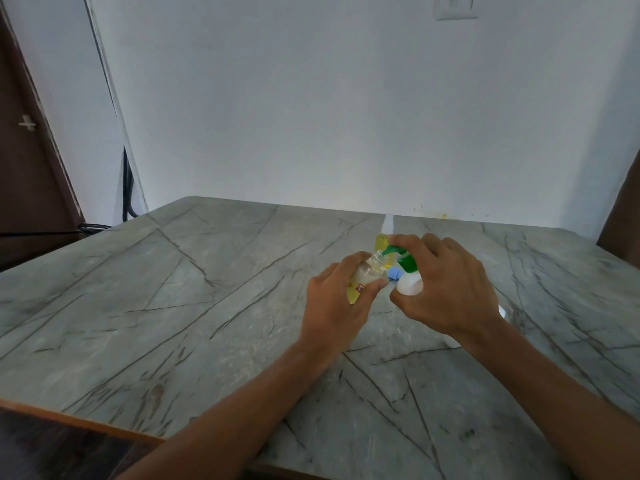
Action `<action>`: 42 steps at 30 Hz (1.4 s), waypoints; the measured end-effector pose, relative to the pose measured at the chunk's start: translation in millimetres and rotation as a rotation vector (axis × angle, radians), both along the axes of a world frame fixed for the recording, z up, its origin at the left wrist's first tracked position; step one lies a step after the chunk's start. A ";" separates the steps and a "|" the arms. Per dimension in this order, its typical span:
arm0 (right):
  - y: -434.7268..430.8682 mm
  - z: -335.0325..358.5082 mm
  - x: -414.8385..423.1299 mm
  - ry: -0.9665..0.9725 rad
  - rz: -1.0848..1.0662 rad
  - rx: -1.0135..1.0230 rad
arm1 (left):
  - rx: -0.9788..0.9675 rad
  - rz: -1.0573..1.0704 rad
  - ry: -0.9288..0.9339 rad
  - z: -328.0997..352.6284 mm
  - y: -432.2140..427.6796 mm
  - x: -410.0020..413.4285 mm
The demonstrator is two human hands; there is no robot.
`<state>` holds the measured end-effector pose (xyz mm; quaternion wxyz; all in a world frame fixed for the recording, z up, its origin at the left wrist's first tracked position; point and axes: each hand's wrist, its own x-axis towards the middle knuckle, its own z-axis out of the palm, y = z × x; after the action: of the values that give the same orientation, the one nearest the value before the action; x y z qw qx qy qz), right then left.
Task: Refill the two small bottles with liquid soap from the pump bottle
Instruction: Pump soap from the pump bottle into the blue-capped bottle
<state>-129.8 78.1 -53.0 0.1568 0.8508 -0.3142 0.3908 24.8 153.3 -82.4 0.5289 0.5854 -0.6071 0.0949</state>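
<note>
Soap may drip onto the table if your left hand, gripping the tilted small bottle mid-frame, lets its mouth slip from under the green spout of the pump bottle your right hand holds.

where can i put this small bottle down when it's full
Bare: the table left of the left hand, out to its left edge, and the strip between the forearms toward the near edge. Crowded: around the pump bottle, with the second small bottle and a blue cap close beside it, and something white by the right hand.
</note>
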 end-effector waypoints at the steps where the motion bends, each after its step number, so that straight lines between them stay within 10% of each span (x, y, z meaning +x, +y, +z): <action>1: 0.3 0.1 0.3 0.007 -0.007 0.004 | 0.000 0.003 0.001 0.1 -0.4 0.4; 42: 2.3 1.8 -1.3 -0.009 0.027 -0.014 | -0.045 0.000 0.006 -0.1 -1.3 0.5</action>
<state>-131.1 80.4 -51.1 0.1558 0.8522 -0.3006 0.3989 25.3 152.1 -82.6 0.5439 0.5735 -0.6032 0.1069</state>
